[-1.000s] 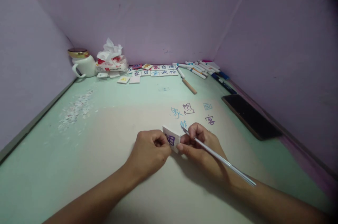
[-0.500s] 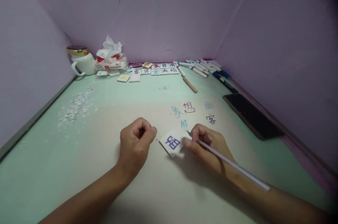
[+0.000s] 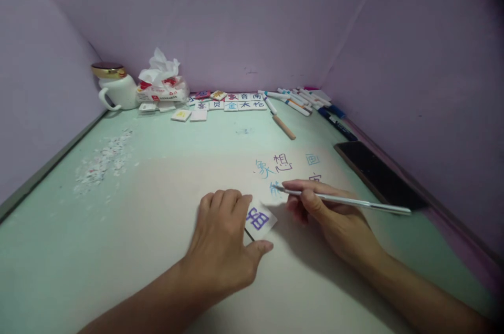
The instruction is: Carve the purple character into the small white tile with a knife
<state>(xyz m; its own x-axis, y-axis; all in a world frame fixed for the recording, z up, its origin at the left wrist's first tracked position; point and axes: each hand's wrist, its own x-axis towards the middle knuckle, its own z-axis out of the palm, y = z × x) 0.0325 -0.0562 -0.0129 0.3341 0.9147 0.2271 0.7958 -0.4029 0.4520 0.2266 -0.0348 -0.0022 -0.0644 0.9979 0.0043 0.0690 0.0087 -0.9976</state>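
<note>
A small white square tile (image 3: 268,225) with a purple character on it is tilted between the hands. My left hand (image 3: 226,242) grips its left side, fingers along the upper edge and thumb at the lower corner. In my right hand (image 3: 323,213) is a slim silver carving knife (image 3: 354,201), its tip pointing left, above the tile. Beneath lies a pale sheet (image 3: 157,208) with handwritten characters (image 3: 281,162) in blue and purple beyond the tile.
White shavings (image 3: 104,160) are scattered at the left. At the back stand a white mug (image 3: 124,91) and a tissue pack (image 3: 165,90), beside lettered tiles (image 3: 244,105) and several markers (image 3: 297,100). A wooden stick (image 3: 284,127) and a phone (image 3: 378,174) lie at the right.
My left hand has opened from a fist and moved right onto the tile. My right hand has let go of the tile and shifted right, with the knife now more level.
</note>
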